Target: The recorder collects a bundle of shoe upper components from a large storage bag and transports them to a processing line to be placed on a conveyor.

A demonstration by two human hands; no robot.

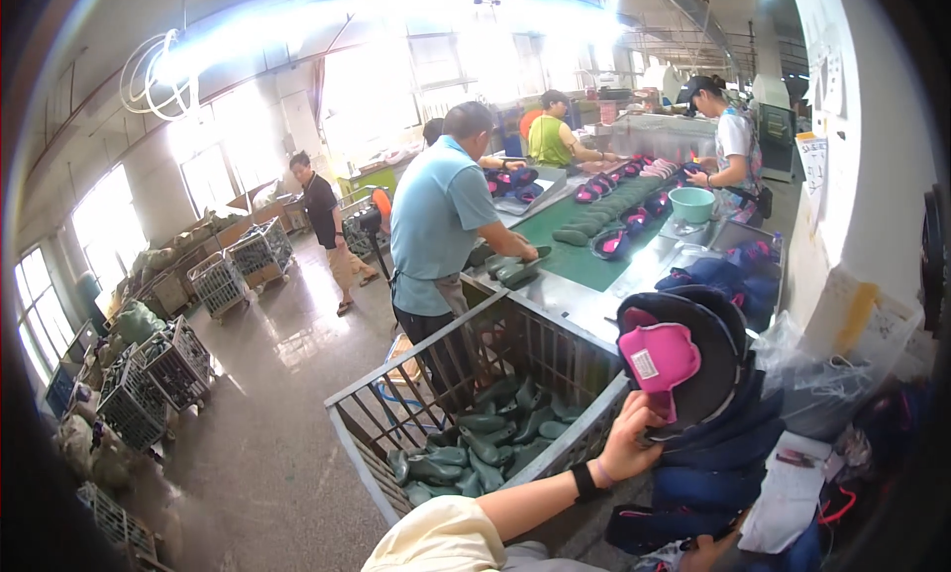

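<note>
My left hand, with a dark band at the wrist, is closed on the lower edge of a navy shoe upper. A bright pink lining with a white label shows inside it. The upper is held up at the right, beside a slatted metal cart. Below it lies a pile of navy shoe uppers. At the lower edge, my right hand shows only in part, low against the pile and beside a white sheet; its fingers are mostly hidden.
The metal cart holds many green shoe lasts. Beyond it, a person in a light blue shirt handles lasts at a green conveyor belt. A turquoise basin and more workers are farther back. Carts line the left.
</note>
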